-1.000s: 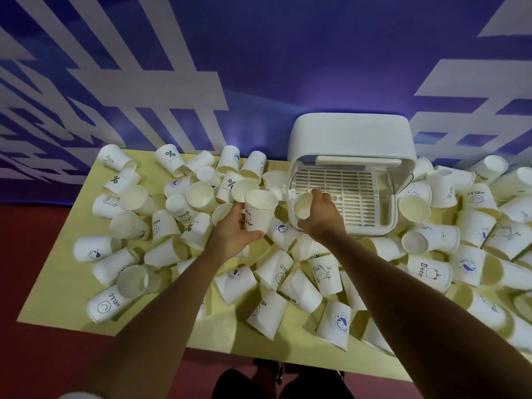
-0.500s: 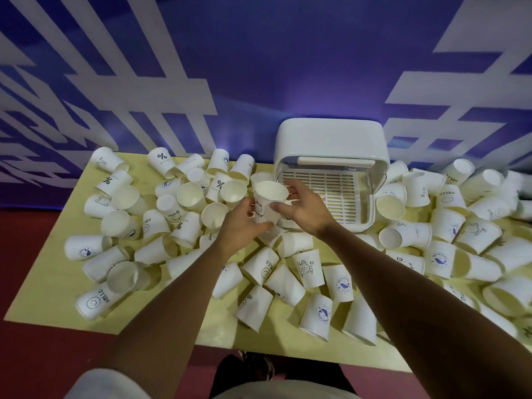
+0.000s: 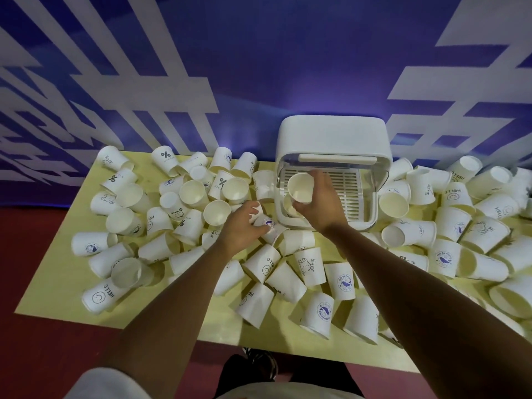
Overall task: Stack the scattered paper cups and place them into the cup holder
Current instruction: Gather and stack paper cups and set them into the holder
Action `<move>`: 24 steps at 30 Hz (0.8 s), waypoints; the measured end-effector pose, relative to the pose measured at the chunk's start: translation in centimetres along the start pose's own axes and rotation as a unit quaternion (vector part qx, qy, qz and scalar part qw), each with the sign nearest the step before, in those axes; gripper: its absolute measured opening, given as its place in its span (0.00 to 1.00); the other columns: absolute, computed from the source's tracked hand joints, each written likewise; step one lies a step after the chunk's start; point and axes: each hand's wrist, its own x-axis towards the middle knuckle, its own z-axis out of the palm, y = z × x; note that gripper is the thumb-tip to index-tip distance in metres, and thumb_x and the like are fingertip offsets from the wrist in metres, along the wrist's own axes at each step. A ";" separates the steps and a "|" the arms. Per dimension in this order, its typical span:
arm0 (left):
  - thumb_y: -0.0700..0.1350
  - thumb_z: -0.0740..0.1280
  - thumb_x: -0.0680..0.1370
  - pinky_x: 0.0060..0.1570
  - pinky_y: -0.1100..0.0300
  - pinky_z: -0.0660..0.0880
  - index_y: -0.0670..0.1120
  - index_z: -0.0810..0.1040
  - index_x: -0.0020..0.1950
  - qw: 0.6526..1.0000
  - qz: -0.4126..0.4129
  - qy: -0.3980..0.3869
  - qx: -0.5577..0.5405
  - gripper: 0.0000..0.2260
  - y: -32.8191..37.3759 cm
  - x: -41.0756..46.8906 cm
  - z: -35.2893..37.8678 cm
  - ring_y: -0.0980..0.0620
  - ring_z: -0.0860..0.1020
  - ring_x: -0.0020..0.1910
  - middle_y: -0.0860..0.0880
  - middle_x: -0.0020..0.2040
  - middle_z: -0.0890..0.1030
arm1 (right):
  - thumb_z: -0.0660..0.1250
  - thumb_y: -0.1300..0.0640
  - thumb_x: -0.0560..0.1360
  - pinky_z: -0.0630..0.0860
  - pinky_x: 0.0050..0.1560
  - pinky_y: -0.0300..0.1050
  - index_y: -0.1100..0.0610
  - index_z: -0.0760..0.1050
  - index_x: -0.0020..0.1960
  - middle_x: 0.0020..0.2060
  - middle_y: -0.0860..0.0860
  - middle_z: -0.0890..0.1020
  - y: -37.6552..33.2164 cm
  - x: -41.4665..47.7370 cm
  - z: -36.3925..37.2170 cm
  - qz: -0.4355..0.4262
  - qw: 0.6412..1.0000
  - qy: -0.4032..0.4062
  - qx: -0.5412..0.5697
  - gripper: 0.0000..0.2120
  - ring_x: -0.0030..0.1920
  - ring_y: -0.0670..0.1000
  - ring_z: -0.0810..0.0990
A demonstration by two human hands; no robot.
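Note:
Several white paper cups lie scattered over the yellow table (image 3: pixel 57 280), most on their sides. My right hand (image 3: pixel 321 201) is shut on a cup stack (image 3: pixel 300 188), its mouth facing me, held over the left part of the white cup holder (image 3: pixel 334 139) with a slatted tray. My left hand (image 3: pixel 244 226) rests on a lying cup with a purple logo (image 3: pixel 269 223), just left of the holder's front corner, fingers curled around it. Whether another cup lies inside the holder under my right hand is hard to tell.
Cups crowd both sides of the holder: upright open ones (image 3: pixel 217 211) to the left, a dense pile (image 3: pixel 472 226) to the right. A purple and white wall rises behind the table. The table's front edge and red floor are near my body.
My right hand has carried the cup stack to the right, over the holder's tray. My left hand let go of the stack and dropped onto a lying cup on the table.

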 end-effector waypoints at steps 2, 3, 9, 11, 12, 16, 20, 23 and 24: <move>0.46 0.77 0.72 0.62 0.57 0.73 0.49 0.70 0.72 1.000 -0.006 0.004 0.009 0.30 -0.8 0.1 -0.4 0.49 0.75 0.64 0.49 0.66 0.77 | 0.78 0.55 0.70 0.74 0.53 0.45 0.56 0.64 0.70 0.65 0.55 0.71 0.4 0.1 0.8 0.007 0.999 -0.014 -0.036 0.35 0.60 0.55 0.75; 0.46 0.77 0.72 0.63 0.54 0.73 0.49 0.70 0.71 1.000 -0.009 0.006 0.013 0.30 -1.2 0.1 -0.6 0.49 0.75 0.64 0.49 0.65 0.77 | 0.77 0.54 0.70 0.75 0.55 0.47 0.56 0.63 0.71 0.65 0.55 0.71 0.6 0.1 1.2 0.018 0.999 -0.021 -0.046 0.35 0.60 0.56 0.75; 0.45 0.77 0.71 0.65 0.50 0.72 0.48 0.72 0.69 0.999 -0.024 0.023 0.011 0.28 -3.4 0.3 -1.8 0.47 0.76 0.62 0.48 0.63 0.78 | 0.77 0.52 0.69 0.75 0.62 0.51 0.58 0.62 0.72 0.66 0.57 0.70 1.0 0.3 2.6 0.061 0.994 -0.043 -0.074 0.38 0.63 0.57 0.73; 0.45 0.77 0.71 0.65 0.52 0.72 0.48 0.72 0.68 0.999 -0.031 0.024 0.009 0.28 -4.0 0.2 -1.9 0.48 0.75 0.63 0.48 0.63 0.77 | 0.77 0.52 0.69 0.73 0.65 0.51 0.58 0.62 0.73 0.68 0.56 0.69 0.7 0.3 2.8 0.064 0.993 -0.038 -0.093 0.38 0.66 0.57 0.71; 0.45 0.78 0.71 0.65 0.53 0.72 0.48 0.72 0.68 0.999 -0.033 0.023 0.010 0.28 -4.3 0.2 -2.0 0.49 0.75 0.63 0.48 0.63 0.77 | 0.76 0.53 0.70 0.73 0.65 0.50 0.59 0.63 0.72 0.68 0.56 0.69 0.5 0.3 2.8 0.057 0.992 -0.028 -0.105 0.36 0.66 0.57 0.71; 0.45 0.77 0.72 0.63 0.58 0.70 0.47 0.71 0.69 0.999 -0.033 0.032 0.008 0.28 -4.8 -0.2 -2.4 0.51 0.74 0.63 0.47 0.65 0.77 | 0.72 0.53 0.74 0.74 0.60 0.49 0.58 0.69 0.69 0.64 0.55 0.73 -1.4 0.0 3.5 -0.022 0.991 -0.008 -0.128 0.26 0.62 0.57 0.74; 0.45 0.77 0.72 0.61 0.60 0.71 0.47 0.71 0.69 0.998 -0.037 0.050 -0.004 0.28 -5.5 -1.1 -3.8 0.50 0.74 0.64 0.47 0.65 0.77 | 0.70 0.53 0.75 0.73 0.61 0.50 0.57 0.69 0.71 0.66 0.55 0.74 -3.8 -0.4 5.2 -0.083 0.988 -0.064 -0.116 0.26 0.63 0.56 0.74; 0.45 0.78 0.72 0.63 0.57 0.72 0.46 0.73 0.68 0.995 -0.042 0.086 -0.015 0.27 -6.7 -2.2 -5.3 0.49 0.76 0.63 0.45 0.64 0.78 | 0.71 0.52 0.75 0.74 0.63 0.51 0.57 0.69 0.71 0.67 0.54 0.73 -5.6 -0.6 7.0 -0.100 0.982 -0.104 -0.119 0.27 0.64 0.56 0.74; 0.44 0.78 0.71 0.62 0.58 0.72 0.45 0.74 0.68 0.994 -0.041 0.102 -0.016 0.27 -7.2 -2.7 -5.8 0.49 0.76 0.63 0.45 0.63 0.79 | 0.71 0.52 0.75 0.75 0.63 0.53 0.57 0.69 0.71 0.67 0.54 0.73 -6.3 -0.6 7.6 -0.107 0.980 -0.116 -0.119 0.27 0.65 0.56 0.74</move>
